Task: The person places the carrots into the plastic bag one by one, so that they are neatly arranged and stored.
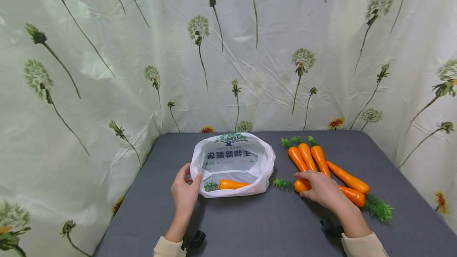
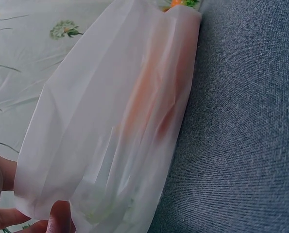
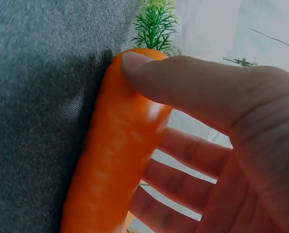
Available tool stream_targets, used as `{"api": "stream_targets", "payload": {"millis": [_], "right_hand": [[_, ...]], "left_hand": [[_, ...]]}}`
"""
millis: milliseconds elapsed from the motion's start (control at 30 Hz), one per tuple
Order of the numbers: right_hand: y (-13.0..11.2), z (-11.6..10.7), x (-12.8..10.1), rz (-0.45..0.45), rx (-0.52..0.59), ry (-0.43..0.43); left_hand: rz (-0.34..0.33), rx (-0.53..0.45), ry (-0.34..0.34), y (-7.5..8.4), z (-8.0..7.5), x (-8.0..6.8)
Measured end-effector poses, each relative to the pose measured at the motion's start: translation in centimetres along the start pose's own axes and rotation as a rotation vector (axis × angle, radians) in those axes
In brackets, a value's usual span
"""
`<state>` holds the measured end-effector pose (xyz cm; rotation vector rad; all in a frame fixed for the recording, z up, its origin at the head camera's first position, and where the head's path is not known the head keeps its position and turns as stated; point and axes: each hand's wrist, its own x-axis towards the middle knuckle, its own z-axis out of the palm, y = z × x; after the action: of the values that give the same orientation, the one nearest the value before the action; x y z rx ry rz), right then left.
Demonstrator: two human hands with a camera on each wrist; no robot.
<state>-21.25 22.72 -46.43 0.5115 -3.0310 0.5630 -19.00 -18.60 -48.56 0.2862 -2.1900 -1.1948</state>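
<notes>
A white plastic bag (image 1: 268,162) lies with its mouth held wide, dark print on its inner wall. Inside is an orange carrot (image 1: 232,184) with green tops. My left hand (image 1: 185,189) pinches the bag's left rim, thumb on one side and fingers on the other; in the left wrist view the bag's film (image 2: 86,107) hangs from them. On the right, my right hand (image 1: 323,189) grips a carrot (image 3: 110,145) near its leafy end, thumb on top and fingers along the far side. Its green tops (image 1: 283,183) point left toward the bag.
Several more carrots (image 1: 320,161) lie around the right hand, some with tops toward the back. One carrot's greens (image 1: 379,208) spread to the right. The dark grey table (image 1: 264,225) ends at a flower-printed curtain (image 1: 228,66) behind and at the sides.
</notes>
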Motion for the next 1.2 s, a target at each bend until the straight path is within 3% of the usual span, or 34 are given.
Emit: {"api": "stream_targets", "payload": {"millis": [400,733,1200], "right_hand": [[0.1,-0.25,0.0,-0.014,-0.012,-0.032],[0.03,-0.38,-0.26,0.002,-0.019,-0.029],[-0.06,0.28,-0.32,0.023,-0.009,-0.054]], "left_hand": [[-0.029,-0.02,0.02,0.05,-0.07,-0.17],[-0.009,-0.034,0.042,0.36,-0.14,-0.34],[-0.015,-0.024,0.024,0.16,-0.54,-0.38]]}}
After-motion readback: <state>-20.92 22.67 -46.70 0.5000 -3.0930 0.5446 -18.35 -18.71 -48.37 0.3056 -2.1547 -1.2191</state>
